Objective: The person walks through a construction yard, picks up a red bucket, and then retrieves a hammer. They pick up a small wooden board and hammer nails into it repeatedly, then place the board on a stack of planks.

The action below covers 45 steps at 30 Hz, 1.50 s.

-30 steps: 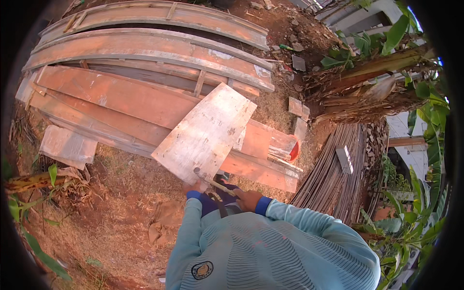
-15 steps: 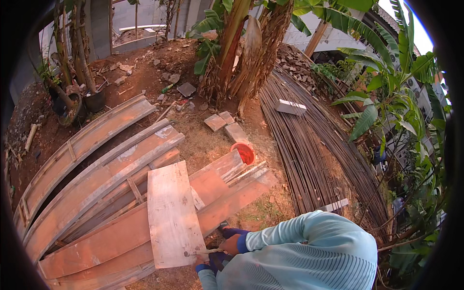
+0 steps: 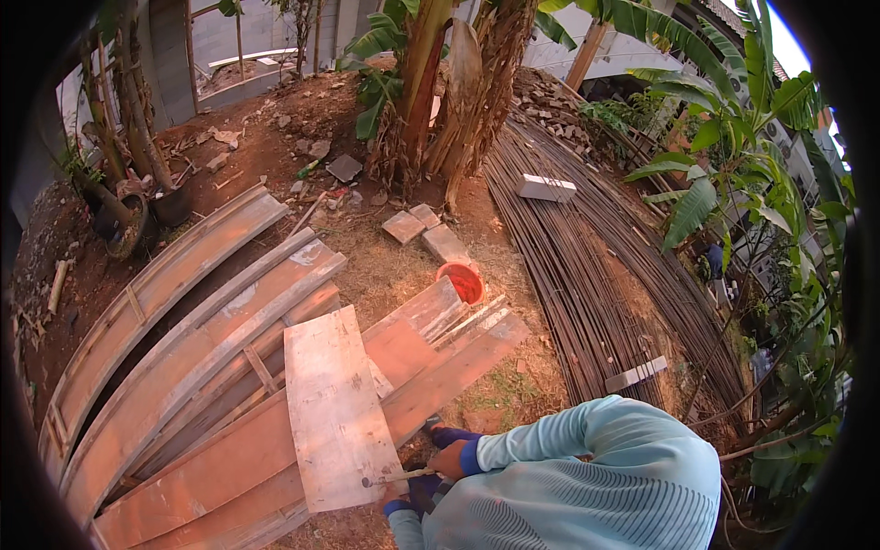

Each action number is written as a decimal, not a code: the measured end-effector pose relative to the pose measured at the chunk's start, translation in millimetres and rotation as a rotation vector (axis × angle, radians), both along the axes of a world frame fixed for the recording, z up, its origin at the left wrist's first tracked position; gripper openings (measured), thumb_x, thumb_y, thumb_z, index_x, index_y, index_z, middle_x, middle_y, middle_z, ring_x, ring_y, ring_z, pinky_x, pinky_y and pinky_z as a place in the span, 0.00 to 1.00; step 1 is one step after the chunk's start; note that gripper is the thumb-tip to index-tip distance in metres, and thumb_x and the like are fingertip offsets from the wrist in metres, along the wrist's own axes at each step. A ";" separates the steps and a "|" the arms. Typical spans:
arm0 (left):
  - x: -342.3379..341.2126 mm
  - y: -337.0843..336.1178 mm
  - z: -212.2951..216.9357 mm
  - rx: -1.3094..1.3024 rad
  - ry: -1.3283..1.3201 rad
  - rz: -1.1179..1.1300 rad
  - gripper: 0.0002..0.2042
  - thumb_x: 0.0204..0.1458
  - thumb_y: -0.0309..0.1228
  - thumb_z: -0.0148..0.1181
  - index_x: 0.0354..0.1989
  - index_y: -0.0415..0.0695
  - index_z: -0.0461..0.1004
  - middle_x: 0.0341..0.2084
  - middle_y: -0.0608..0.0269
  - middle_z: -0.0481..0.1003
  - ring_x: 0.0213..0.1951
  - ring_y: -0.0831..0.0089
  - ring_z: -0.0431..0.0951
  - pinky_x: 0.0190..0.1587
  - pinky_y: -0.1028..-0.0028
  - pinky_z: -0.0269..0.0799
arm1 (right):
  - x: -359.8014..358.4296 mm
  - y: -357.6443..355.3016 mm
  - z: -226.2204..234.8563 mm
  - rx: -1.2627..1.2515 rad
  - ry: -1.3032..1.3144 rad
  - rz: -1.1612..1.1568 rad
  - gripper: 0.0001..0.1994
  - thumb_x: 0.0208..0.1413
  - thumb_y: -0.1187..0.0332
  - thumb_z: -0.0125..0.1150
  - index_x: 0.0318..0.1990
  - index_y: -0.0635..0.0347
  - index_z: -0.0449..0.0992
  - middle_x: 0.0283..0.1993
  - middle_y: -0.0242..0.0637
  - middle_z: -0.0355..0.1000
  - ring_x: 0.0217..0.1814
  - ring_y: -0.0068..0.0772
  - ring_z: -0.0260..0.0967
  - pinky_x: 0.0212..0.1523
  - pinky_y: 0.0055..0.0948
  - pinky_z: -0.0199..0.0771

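Note:
A pale, worn wooden plank (image 3: pixel 335 417) lies on top of a stack of long reddish curved boards (image 3: pixel 192 367). My right hand (image 3: pixel 449 458), in a dark blue glove, is closed on a thin stick-like tool (image 3: pixel 396 477) whose tip rests on the plank's near end. Just below it, my left hand (image 3: pixel 408 500), also gloved, sits at the plank's near corner. Its fingers are partly hidden by my light blue sleeve, so its grip is unclear.
An orange bucket (image 3: pixel 461 280) stands past the boards. A long bundle of steel bars (image 3: pixel 587 266) runs along the right, with a white block (image 3: pixel 547 188) and a short batten (image 3: pixel 635 374) on it. Banana plants (image 3: pixel 440 82), flat pavers (image 3: pixel 423 231) and bare soil lie beyond.
My view has swung round, so the boards now sit at the left and the steel bars at the right. Both hands stay at the plank's near end, which looks lowered flatter onto the boards.

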<state>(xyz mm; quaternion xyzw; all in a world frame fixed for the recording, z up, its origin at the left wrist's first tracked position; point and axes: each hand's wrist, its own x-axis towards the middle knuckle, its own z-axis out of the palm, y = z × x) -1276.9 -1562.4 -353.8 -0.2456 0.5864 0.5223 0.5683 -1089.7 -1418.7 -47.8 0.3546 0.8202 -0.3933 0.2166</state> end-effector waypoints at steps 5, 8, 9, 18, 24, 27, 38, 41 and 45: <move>12.0 1.8 -11.3 0.022 0.026 -0.017 0.25 0.44 0.21 0.65 0.50 0.28 0.62 0.38 0.43 0.74 0.31 0.54 0.79 0.28 0.57 0.80 | 20.4 3.9 -66.6 -0.391 0.009 -0.014 0.13 0.49 0.60 0.56 0.39 0.58 0.73 0.36 0.51 0.74 0.42 0.52 0.72 0.42 0.48 0.70; 10.7 2.5 -18.8 0.041 0.053 0.003 0.25 0.44 0.21 0.65 0.50 0.28 0.62 0.38 0.43 0.74 0.32 0.54 0.79 0.28 0.57 0.80 | 17.9 8.4 -70.8 -0.176 0.122 0.324 0.13 0.49 0.60 0.56 0.37 0.59 0.72 0.34 0.51 0.74 0.39 0.50 0.73 0.41 0.49 0.69; 8.1 1.5 -21.3 0.045 0.068 0.015 0.25 0.44 0.21 0.65 0.50 0.28 0.62 0.39 0.43 0.74 0.32 0.54 0.79 0.28 0.57 0.80 | 14.9 8.4 -59.2 0.007 0.162 0.466 0.13 0.49 0.61 0.55 0.37 0.59 0.72 0.33 0.51 0.74 0.38 0.49 0.73 0.40 0.49 0.69; 19.9 5.7 -59.8 0.171 0.105 0.038 0.25 0.44 0.20 0.65 0.50 0.28 0.61 0.40 0.43 0.73 0.32 0.53 0.79 0.29 0.57 0.81 | 28.1 -11.8 -44.0 -0.072 0.126 -0.042 0.14 0.53 0.60 0.53 0.40 0.62 0.71 0.30 0.52 0.74 0.35 0.52 0.74 0.37 0.46 0.70; 18.5 8.1 -93.3 0.254 0.087 0.192 0.23 0.43 0.18 0.64 0.48 0.28 0.63 0.41 0.43 0.73 0.30 0.55 0.79 0.28 0.59 0.81 | 20.2 -4.7 -46.0 -0.162 0.074 -0.151 0.15 0.53 0.62 0.52 0.46 0.57 0.71 0.31 0.52 0.74 0.35 0.52 0.74 0.37 0.47 0.71; 24.1 8.5 -57.0 0.059 0.243 0.097 0.24 0.42 0.20 0.66 0.48 0.29 0.64 0.38 0.45 0.74 0.30 0.56 0.79 0.28 0.59 0.81 | 10.2 6.1 0.9 -0.051 -0.109 -0.006 0.16 0.52 0.62 0.52 0.47 0.56 0.71 0.32 0.52 0.74 0.35 0.52 0.74 0.38 0.47 0.71; 31.4 26.8 31.1 -0.040 0.701 -0.156 0.21 0.38 0.24 0.71 0.43 0.34 0.74 0.39 0.53 0.77 0.39 0.66 0.77 0.41 0.68 0.74 | 15.2 15.6 0.2 -1.116 -0.137 -1.055 0.07 0.57 0.62 0.52 0.36 0.54 0.70 0.19 0.26 0.61 0.13 0.19 0.55 0.13 0.25 0.56; 33.9 32.8 45.0 -0.139 0.685 -0.204 0.20 0.37 0.24 0.71 0.43 0.36 0.75 0.37 0.55 0.78 0.37 0.67 0.78 0.40 0.68 0.74 | 43.6 -5.1 -25.7 0.088 0.260 -0.048 0.11 0.57 0.63 0.52 0.38 0.62 0.70 0.22 0.34 0.66 0.14 0.24 0.62 0.13 0.28 0.61; 32.8 26.5 36.9 -0.165 0.735 -0.149 0.19 0.38 0.25 0.71 0.41 0.36 0.75 0.37 0.55 0.78 0.36 0.67 0.78 0.39 0.67 0.73 | 11.8 17.1 -2.2 -0.109 0.065 -0.118 0.12 0.55 0.61 0.55 0.34 0.62 0.69 0.21 0.40 0.69 0.19 0.35 0.67 0.20 0.35 0.66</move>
